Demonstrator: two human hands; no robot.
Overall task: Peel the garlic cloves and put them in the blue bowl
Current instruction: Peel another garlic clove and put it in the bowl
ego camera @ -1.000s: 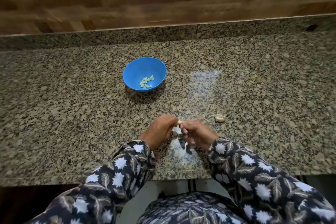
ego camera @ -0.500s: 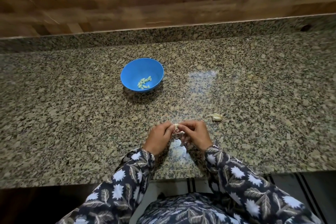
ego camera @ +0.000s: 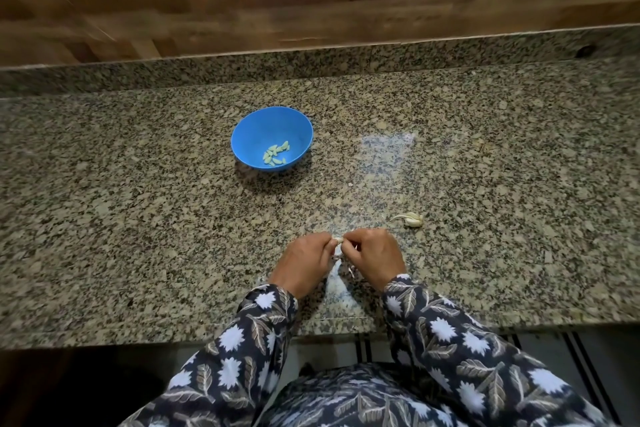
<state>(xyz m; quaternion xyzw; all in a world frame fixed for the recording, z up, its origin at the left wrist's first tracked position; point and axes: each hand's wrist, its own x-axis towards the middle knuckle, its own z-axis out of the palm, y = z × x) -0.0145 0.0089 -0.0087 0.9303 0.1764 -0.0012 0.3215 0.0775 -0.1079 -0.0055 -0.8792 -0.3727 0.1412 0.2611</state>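
From the head camera: near the counter (ego camera: 138, 218)'s front edge, my left hand (ego camera: 304, 262) and right hand (ego camera: 374, 253) together pinched a garlic clove (ego camera: 337, 240). The blue bowl (ego camera: 272, 137) sat mid-counter holding peeled cloves (ego camera: 275, 154); more garlic (ego camera: 412, 218) lay beside my right hand.

One blue bowl (ego camera: 256, 128) (peeled cloves (ego camera: 276, 153) inside, uncountable), one loose garlic piece (ego camera: 412, 219).

A small pale garlic clove (ego camera: 337, 240) sat pinched between the fingertips of the left hand (ego camera: 304, 260) and the right hand (ego camera: 372, 255). The round blue bowl (ego camera: 258, 128) stood upright well beyond them, slightly left, holding a cluster of peeled cloves (ego camera: 276, 154). An unpeeled garlic piece (ego camera: 412, 219) lay near the right hand, on its right
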